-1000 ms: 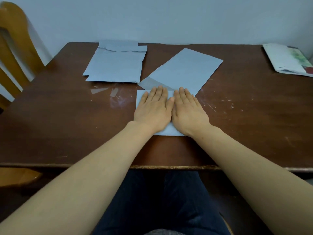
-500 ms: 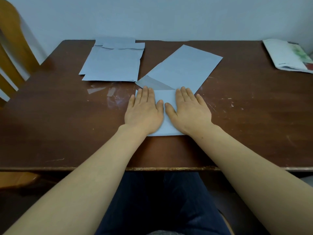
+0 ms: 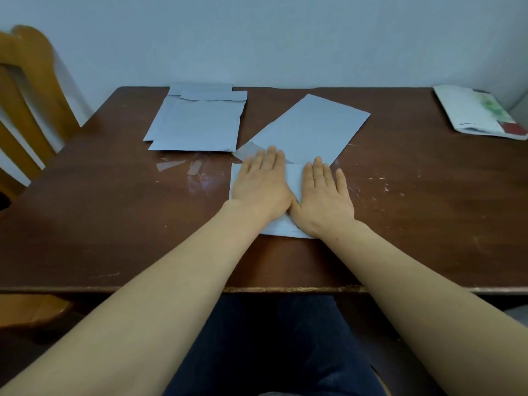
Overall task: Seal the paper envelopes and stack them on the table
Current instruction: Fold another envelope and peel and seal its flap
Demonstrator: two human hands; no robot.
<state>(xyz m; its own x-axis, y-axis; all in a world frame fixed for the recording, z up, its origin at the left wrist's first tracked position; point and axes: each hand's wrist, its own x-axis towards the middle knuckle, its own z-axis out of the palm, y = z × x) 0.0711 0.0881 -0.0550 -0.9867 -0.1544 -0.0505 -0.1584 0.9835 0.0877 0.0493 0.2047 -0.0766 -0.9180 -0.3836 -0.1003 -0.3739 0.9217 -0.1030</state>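
A pale blue-grey paper envelope point(image 3: 293, 178) lies flat on the brown table point(image 3: 114, 212), near its middle. My left hand point(image 3: 261, 187) and my right hand point(image 3: 324, 197) rest palm down on it, side by side, fingers straight and thumbs nearly touching. Most of this envelope is hidden under my hands. A second envelope point(image 3: 308, 130) lies at an angle just beyond, its flap corner tucked under my left fingertips. At the back left a small pile of envelopes point(image 3: 197, 124) lies with flaps pointing to the wall.
Strips of clear tape point(image 3: 183, 167) are stuck to the table left of my hands. A folded white paper with green and red print point(image 3: 480, 112) lies at the back right corner. A wooden chair point(image 3: 25, 104) stands at the left. The table's front edge point(image 3: 285, 289) is close to my lap.
My hands slid apart on the envelope, then came back together with the thumbs near each other. The left hand has moved forward onto the angled envelope's corner. The camera has tilted up.
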